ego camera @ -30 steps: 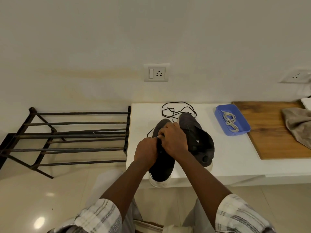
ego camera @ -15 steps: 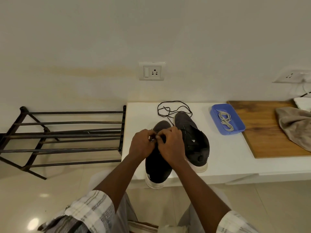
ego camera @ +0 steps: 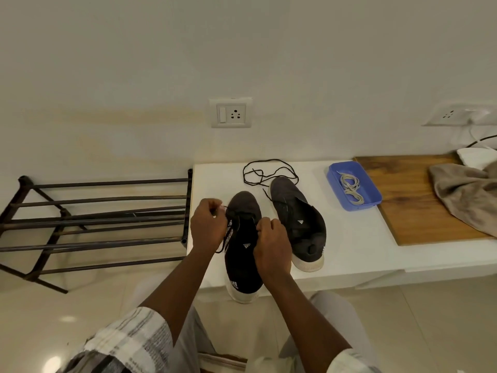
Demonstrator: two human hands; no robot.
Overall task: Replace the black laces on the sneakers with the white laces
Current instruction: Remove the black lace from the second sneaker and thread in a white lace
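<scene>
Unlacing looks to be the step in hand: the left hand (ego camera: 208,224) pinches a strand of the black lace (ego camera: 228,236) drawn out sideways from the near sneaker (ego camera: 243,254), its grip narrow round the strand. The right hand (ego camera: 270,244) curls over the eyelet row; whether its grip holds lace or only steadies the upper, I cannot tell. This sneaker lies toe away, heel overhanging the table (ego camera: 349,254) edge, so the lace runs along its long axis and the pull, I judge, goes left. A freed black lace (ego camera: 270,160) lies behind the second sneaker (ego camera: 297,222). White laces (ego camera: 351,188) wait in the blue tray (ego camera: 373,196), right of both, nearer the right hand
</scene>
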